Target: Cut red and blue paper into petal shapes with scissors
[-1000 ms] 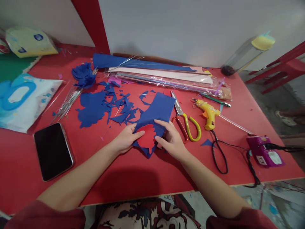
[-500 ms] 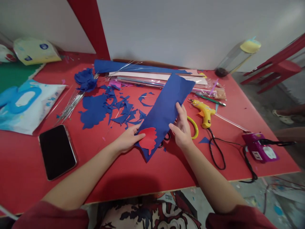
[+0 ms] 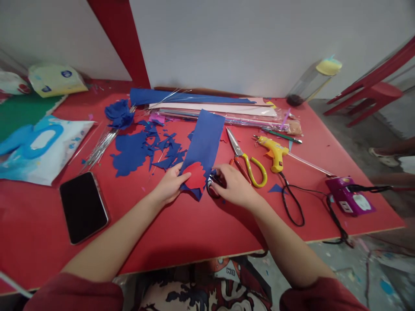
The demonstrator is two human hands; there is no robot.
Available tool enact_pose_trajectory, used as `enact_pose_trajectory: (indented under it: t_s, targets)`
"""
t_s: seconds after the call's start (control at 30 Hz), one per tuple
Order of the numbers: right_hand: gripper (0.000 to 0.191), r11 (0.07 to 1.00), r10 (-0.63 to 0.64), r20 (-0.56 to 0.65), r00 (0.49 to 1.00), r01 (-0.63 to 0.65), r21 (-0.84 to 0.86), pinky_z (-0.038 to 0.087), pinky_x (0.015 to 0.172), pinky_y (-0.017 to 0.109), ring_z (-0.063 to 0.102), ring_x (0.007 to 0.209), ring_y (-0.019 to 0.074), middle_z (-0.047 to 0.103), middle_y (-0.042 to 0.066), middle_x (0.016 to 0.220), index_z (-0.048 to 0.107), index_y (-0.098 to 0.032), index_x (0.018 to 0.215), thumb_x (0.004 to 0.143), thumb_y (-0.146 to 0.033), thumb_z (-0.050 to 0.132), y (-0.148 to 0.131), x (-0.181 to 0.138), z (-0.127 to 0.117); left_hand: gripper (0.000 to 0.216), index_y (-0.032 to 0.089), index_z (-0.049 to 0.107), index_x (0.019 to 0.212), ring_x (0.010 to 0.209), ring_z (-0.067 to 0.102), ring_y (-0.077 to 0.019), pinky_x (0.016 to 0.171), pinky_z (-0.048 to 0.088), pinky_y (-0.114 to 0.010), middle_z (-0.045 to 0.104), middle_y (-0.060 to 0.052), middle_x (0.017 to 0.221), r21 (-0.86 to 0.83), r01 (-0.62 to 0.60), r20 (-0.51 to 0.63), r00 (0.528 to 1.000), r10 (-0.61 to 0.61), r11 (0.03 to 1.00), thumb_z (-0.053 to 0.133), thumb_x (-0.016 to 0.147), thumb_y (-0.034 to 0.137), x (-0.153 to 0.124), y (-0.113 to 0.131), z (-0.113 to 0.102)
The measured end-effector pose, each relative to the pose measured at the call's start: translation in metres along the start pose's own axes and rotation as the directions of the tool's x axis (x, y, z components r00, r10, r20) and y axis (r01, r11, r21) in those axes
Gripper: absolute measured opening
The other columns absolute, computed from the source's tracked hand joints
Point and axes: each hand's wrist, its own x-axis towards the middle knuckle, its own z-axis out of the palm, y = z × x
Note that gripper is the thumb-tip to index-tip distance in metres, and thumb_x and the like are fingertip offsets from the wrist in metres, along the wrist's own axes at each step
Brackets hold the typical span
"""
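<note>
My left hand [image 3: 171,185] pinches the lower left edge of a long blue paper strip [image 3: 204,138], its thumb pressing a red scalloped paper petal [image 3: 195,176] flat against it. To the right of the strip, my right hand [image 3: 235,185] has its fingers curled round the handles of small black-handled scissors [image 3: 212,186]; their blades are hidden. Larger scissors [image 3: 246,160] with yellow and red handles lie just beyond my right hand, blades partly apart. Left of the strip are blue paper scraps [image 3: 167,151] and blue cut petals [image 3: 129,151].
A yellow glue gun [image 3: 273,151] lies at the right, its cord near a purple power socket [image 3: 350,195]. A dark phone [image 3: 83,207] and a wipes pack [image 3: 48,151] are at the left. Rolled paper [image 3: 181,97] lines the back, near a bottle [image 3: 308,84].
My right hand has let go of the blue strip and come down onto the small scissors. The strip has swung more upright and left, uncovering the larger scissors.
</note>
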Motion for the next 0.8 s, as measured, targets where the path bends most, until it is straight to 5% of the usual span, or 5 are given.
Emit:
enact_pose_trajectory:
  t_s: [0.1,0.27,0.47,0.8]
  targets:
    - [0.032,0.976,-0.020,0.129,0.991,0.047,-0.212,0.044,0.076,0.038,0.055,0.090,0.0263,0.055,0.014,0.098,0.050,-0.014,0.111,0.079,-0.018,0.049,-0.012,-0.008,0.000,0.039,0.011,0.062,0.094,0.076,0.066,-0.0178,0.076,0.050,-0.032,0.071,-0.007,0.089,0.042,0.009,-0.005,1.000,-0.009,0.999,0.073,0.056,0.012,0.001,0.002,-0.001]
    - [0.029,0.868,0.178,0.256,0.950,-0.030,-0.495,0.040,0.069,0.035,0.055,0.083,0.0270,0.053,0.016,0.095,0.048,-0.011,0.108,0.080,-0.010,0.039,-0.025,-0.010,0.000,0.038,0.011,0.062,0.095,0.083,0.065,-0.0229,0.083,0.047,-0.038,0.071,-0.008,0.090,0.179,-0.024,0.031,0.999,0.018,0.984,0.071,0.058,0.017,0.005,0.001,-0.007]
    - [0.027,0.824,0.284,0.291,0.913,-0.077,-0.562,0.037,0.065,0.033,0.058,0.085,0.0284,0.057,0.017,0.093,0.046,-0.010,0.104,0.079,-0.004,0.037,-0.031,-0.004,-0.006,0.030,0.012,0.065,0.090,0.084,0.064,-0.0226,0.083,0.045,-0.037,0.071,-0.007,0.090,0.311,-0.089,0.045,0.996,0.078,0.946,0.066,0.060,0.016,0.008,0.000,-0.014]
    - [0.016,0.895,0.238,0.216,0.947,-0.128,-0.428,0.036,0.061,0.028,0.060,0.079,0.0229,0.061,0.014,0.093,0.048,-0.013,0.091,0.076,-0.009,0.046,-0.017,-0.002,-0.023,0.039,0.013,0.064,0.093,0.074,0.063,-0.0168,0.075,0.049,-0.032,0.071,-0.006,0.091,0.165,-0.039,0.048,0.998,0.032,0.986,0.069,0.054,0.013,0.008,0.003,-0.015]
